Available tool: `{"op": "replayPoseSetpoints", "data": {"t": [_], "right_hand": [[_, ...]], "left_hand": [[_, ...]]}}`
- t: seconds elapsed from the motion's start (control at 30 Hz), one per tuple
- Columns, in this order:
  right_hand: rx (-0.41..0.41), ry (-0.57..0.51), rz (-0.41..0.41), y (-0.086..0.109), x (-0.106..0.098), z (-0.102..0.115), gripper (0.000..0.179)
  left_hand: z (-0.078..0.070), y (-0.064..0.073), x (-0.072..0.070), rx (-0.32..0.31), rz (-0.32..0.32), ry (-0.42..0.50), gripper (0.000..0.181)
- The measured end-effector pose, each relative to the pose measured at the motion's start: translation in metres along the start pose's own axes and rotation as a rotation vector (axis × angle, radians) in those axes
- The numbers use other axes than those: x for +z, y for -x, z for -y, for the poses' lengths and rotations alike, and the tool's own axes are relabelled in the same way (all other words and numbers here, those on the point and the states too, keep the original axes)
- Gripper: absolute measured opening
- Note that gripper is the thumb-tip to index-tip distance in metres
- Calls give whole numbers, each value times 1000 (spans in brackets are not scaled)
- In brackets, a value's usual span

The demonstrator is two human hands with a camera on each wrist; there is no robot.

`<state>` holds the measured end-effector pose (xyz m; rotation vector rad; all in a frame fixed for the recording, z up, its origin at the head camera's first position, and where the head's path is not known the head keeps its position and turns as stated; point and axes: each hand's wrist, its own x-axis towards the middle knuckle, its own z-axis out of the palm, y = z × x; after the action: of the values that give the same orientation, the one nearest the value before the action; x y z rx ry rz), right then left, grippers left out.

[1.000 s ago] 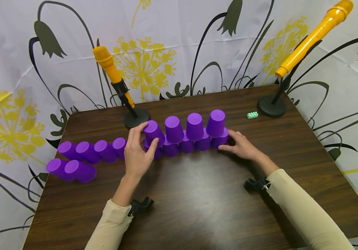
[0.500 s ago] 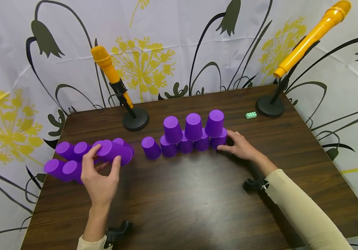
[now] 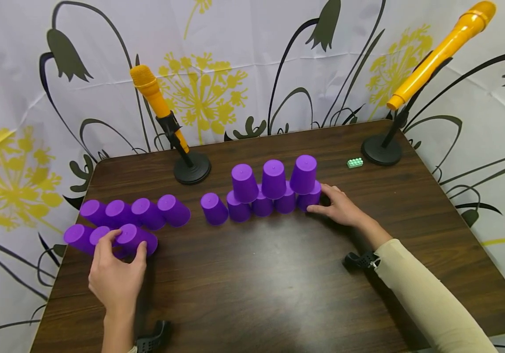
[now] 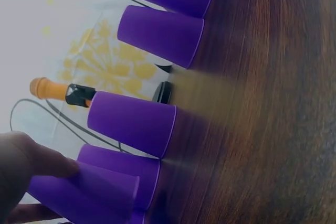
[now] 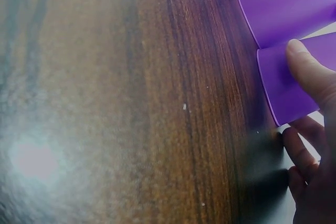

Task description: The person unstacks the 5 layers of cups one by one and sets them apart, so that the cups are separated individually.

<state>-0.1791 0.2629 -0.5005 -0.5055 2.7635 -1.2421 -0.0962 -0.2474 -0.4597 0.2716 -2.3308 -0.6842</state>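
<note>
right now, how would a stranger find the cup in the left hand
Start with the dark wooden table and go to its left side, where purple cups stand in two rows. The held cup is at the right end of the nearer row, the only one pinched by the left hand.

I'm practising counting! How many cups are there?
15. Right: three upper cups, five lower cups. Left: four back cups, three front cups, including one held. Others may be hidden.
</note>
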Motion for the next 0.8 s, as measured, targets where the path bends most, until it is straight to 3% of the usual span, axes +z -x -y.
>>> {"op": "replayPoseSetpoints", "data": {"t": [0.37,0.8], "right_hand": [[4,1,-1,0,0,0,68],[-2,1,0,0,0,1,67]], "left_hand": [[5,0,6,-36,50,-35,52],[8,2,9,-55,64,-35,52]]}}
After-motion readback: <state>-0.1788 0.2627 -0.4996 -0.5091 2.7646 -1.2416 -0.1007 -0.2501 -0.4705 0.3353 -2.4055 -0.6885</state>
